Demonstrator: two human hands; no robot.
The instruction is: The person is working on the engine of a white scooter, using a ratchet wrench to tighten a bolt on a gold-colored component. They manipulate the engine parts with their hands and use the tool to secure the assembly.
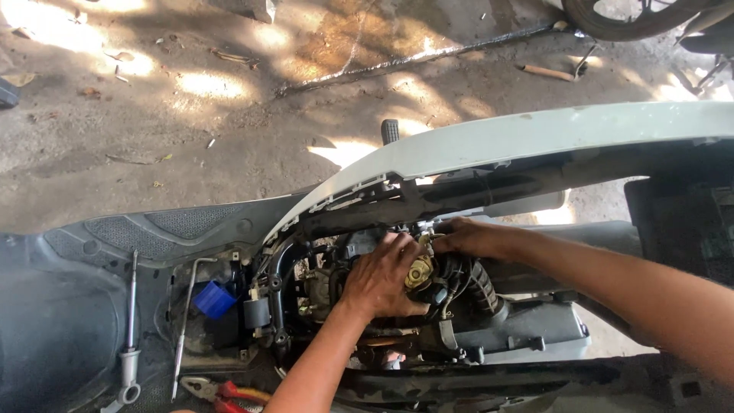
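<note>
Floorboard [69, 321]: dark grey scooter footboard, far left, w/ textured mats.
T-handle wrench [130, 336]: lies on floorboard, long shaft, handle end toward bottom.
Thin rod [186, 321]: bent metal rod just right of wrench, running top to bottom.
Pliers [229, 394]: red grips, bottom edge, partly cut off.
Blue part [214, 300]: small blue box inside the open frame bay, beside black wiring.
Left hand [380, 279]: comes up from bottom, palm down, fingers curled over the carburetor; looks like a loose grip, thumb side hidden, can't tell how tight.
Carburetor [419, 271]: brass-coloured round piece amid engine bay, centre frame, between both hands, black hoses around it.
Right hand [466, 235]: reaches in from right, fingers pinched at top of carburetor; what the fingertips hold is too small to tell.
Ribbed hose [483, 284]: black, just right of carburetor, below right wrist.
White body panel [535, 138]: long, runs above the hands to far right.
Ground [191, 115]: concrete, sun patches, scattered debris.
</note>
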